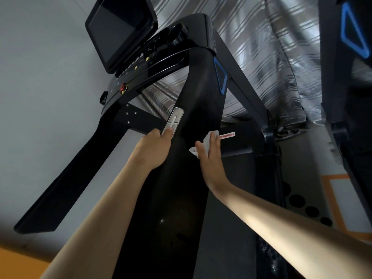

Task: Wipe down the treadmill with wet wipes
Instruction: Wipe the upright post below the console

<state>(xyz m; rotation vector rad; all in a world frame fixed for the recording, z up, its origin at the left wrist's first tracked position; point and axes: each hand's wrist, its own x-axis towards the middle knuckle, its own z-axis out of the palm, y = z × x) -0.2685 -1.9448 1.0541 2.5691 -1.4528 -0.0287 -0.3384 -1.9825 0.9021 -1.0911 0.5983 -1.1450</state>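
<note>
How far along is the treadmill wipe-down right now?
Done: nothing confirmable; the black surfaces show no clear wet marks. In hand: the right hand presses the white wipe flat on the right handrail, while the left hand grips that rail by the silver sensor plate. Left, probably: the console, screen and left handrail.

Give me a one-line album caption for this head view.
The left hand grips the treadmill handrail while the right hand presses a wet wipe against it.

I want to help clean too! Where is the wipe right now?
In the head view, the wipe is near the middle, under the right hand, pressed on the treadmill's black handrail, just right of the left hand.
</note>
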